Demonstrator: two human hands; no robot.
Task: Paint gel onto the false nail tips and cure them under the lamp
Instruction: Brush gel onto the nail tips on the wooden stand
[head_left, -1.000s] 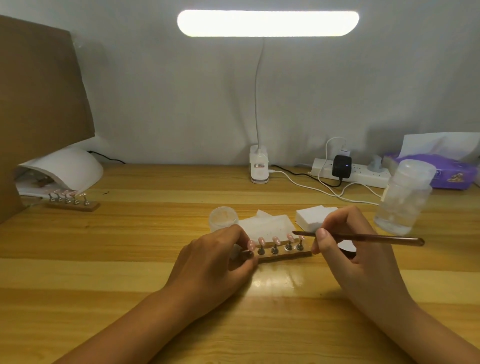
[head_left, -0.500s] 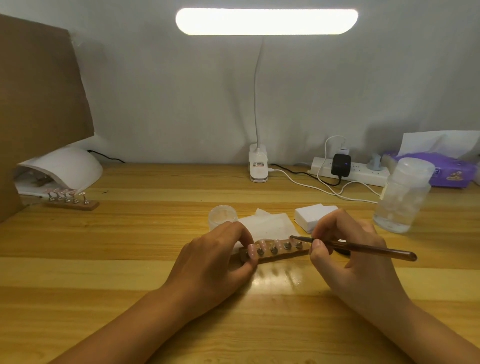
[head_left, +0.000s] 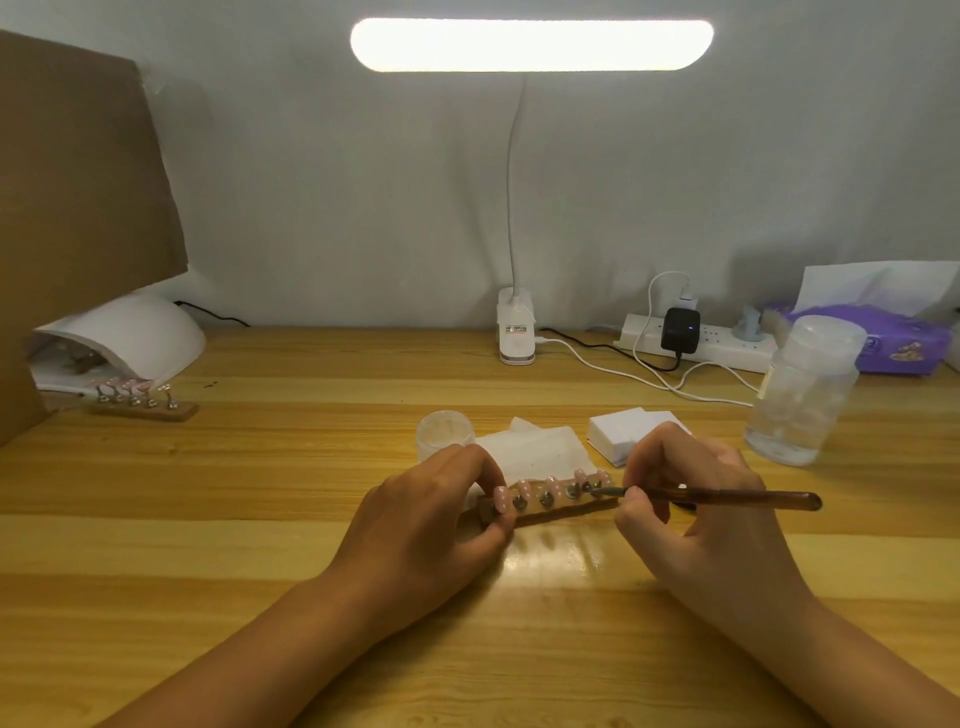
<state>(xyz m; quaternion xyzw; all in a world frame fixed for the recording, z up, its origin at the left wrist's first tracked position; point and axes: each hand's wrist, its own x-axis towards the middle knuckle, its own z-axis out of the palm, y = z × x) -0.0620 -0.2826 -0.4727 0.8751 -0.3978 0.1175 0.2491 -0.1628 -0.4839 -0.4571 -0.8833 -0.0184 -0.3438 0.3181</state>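
Wooden table (head_left: 208, 545) fills the lower two thirds of the frame. At the middle left edge sits the white dome curing lamp (head_left: 140, 338), well apart from both my hands, with a second rack of tips (head_left: 143, 408) just in front of it.

At centre frame my left hand (head_left: 431, 514) pinches the left end of the wooden rack (head_left: 566, 511) between thumb and curled fingers. My right hand (head_left: 696, 514), right of centre, grips the brush (head_left: 737, 498) like a pen, with the handle pointing to the right of the frame.

The rack's long axis runs left to right, rising slightly rightward, nearly in line with the brush. Five pink nail tips (head_left: 551, 481) stand along it. The bristle end meets the rightmost tip, though actual contact is too small to tell.

The remaining tips lie leftward from the brush, toward my left hand. By my judgement, that hand is nearer the curing lamp and is the natural carrier.
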